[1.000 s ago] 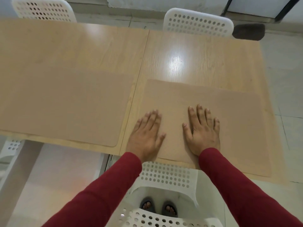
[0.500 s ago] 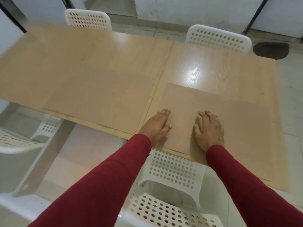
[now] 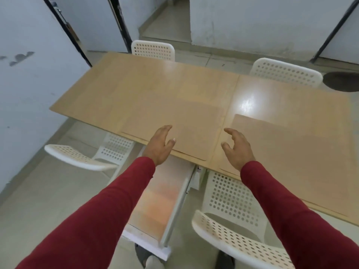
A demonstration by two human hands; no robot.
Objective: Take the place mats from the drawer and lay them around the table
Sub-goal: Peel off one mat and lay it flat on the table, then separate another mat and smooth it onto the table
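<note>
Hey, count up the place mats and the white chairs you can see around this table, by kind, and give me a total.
Place mats: 2
White chairs: 4
Total: 6

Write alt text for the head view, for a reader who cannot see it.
Two empty hands, left hand and right hand, hover open over the near edge of a wooden table where two mats, left mat and right mat, lie side by side. An open drawer juts out below; white chairs surround the table.
</note>
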